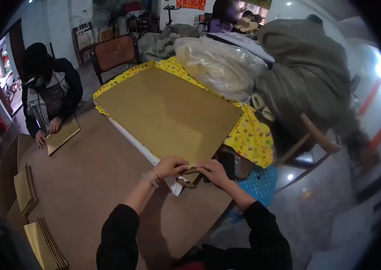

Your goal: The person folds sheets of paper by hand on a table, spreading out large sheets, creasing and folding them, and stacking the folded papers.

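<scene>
A large gold-brown sheet or stack of sheets (168, 108) lies on a yellow patterned cloth (255, 139) on the table. At its near corner, my left hand (171, 166) and my right hand (214, 172) face each other, fingers pinched on the gold paper edge (192, 168) between them. How many layers they hold is too small to tell. Beneath the fingers, some torn brown scraps (186, 182) and a white paper edge (172, 185) stick out.
Across the table to the left, a person (51, 90) handles a gold sheet (64, 132). Folded gold paper bundles (26, 189) (44, 243) lie along the left edge of the brown tabletop (87, 193). Plastic-wrapped goods (217, 63), a blue plastic bag (260, 184) and a wooden chair (309, 135) stand beyond and right.
</scene>
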### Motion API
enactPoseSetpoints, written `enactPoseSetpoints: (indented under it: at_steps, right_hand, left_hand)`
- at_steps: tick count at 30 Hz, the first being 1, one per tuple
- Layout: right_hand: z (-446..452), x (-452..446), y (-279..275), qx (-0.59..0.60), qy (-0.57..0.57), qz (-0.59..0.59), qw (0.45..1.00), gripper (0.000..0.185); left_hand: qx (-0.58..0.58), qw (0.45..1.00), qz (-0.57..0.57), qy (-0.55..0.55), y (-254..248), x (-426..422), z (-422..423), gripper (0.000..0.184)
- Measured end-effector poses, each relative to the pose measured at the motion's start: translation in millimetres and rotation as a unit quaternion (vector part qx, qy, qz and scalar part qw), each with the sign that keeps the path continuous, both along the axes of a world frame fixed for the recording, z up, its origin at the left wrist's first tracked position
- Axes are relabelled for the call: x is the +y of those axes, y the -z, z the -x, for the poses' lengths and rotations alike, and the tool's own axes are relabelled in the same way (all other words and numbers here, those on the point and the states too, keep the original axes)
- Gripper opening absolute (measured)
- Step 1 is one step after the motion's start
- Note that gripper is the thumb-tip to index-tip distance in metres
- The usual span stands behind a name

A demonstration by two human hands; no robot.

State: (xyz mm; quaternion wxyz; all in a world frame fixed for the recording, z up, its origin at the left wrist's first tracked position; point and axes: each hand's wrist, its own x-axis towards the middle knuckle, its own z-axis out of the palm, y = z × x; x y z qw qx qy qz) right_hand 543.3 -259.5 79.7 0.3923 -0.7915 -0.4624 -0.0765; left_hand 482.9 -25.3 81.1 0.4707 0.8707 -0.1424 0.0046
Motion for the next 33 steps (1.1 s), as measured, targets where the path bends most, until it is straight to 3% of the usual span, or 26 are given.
enactPoseSetpoints:
  at_steps: [5, 6, 8, 10, 12, 14, 15, 16, 19, 21, 24, 27, 28, 30, 33]
  right_hand:
    - [-4, -1, 13, 0.032, 0.029, 0.018, 0.999, 0.016]
    - [-6, -1, 11, 0.055, 0.042, 0.043, 0.997, 0.016]
    - [-5, 0, 5, 0.05, 0.045, 0.028, 0.997, 0.017]
    - [-2, 1, 1, 0.072, 0.06, 0.03, 0.995, 0.018]
    - [-6, 2, 9, 0.085, 0.049, 0.056, 0.994, 0.025]
    - [-5, 6, 15, 0.206, 0.037, -0.084, 0.974, 0.039]
    - [0, 4, 1, 0.244, 0.037, -0.02, 0.969, 0.056]
    - [3, 4, -2, 0.244, 0.037, -0.019, 0.969, 0.056]
    - [4, 4, -4, 0.157, 0.002, -0.094, 0.983, 0.046]
    - [-2, 0, -5, -0.115, -0.003, 0.069, 0.991, 0.032]
    - [0, 1, -1, -0.098, -0.025, 0.038, 0.994, 0.023]
    - [-7, 1, -6, -0.028, -0.033, 0.051, 0.998, 0.017]
    - [-6, 1, -8, -0.028, -0.034, 0.051, 0.998, 0.017]
    - [-6, 2, -12, 0.084, -0.04, 0.029, 0.995, 0.018]
    - [-10, 4, -14, 0.119, -0.042, 0.03, 0.992, 0.017]
  left_hand:
    - [0.047, 0.995, 0.081, -0.019, 12, 0, -4, 0.023]
    - [0.087, 0.994, 0.023, -0.063, -10, -5, 2, 0.024]
    - [0.072, 0.994, 0.043, -0.068, 2, -5, -1, 0.024]
    - [0.094, 0.989, 0.104, -0.054, 3, -6, -1, 0.024]
    - [0.09, 0.987, 0.115, -0.07, 0, -8, 3, 0.024]
    - [0.1, 0.987, 0.105, -0.07, -2, -8, 1, 0.024]
    - [0.101, 0.987, 0.106, -0.069, -1, -7, 1, 0.024]
    - [0.093, 0.988, 0.099, -0.07, -1, -7, 1, 0.025]
    - [0.09, 0.988, 0.098, -0.079, 1, -7, 2, 0.025]
    - [0.095, 0.986, 0.104, -0.086, 3, -6, 2, 0.025]
    - [0.093, 0.979, 0.169, -0.072, 2, -7, 3, 0.025]
    - [0.134, 0.975, 0.151, -0.091, -7, -8, 6, 0.024]
    - [0.134, 0.978, 0.142, -0.078, -7, -8, 7, 0.025]
    - [0.135, 0.98, 0.132, -0.064, -4, -5, 5, 0.025]
    - [0.104, 0.988, 0.105, -0.032, 8, 0, 0, 0.024]
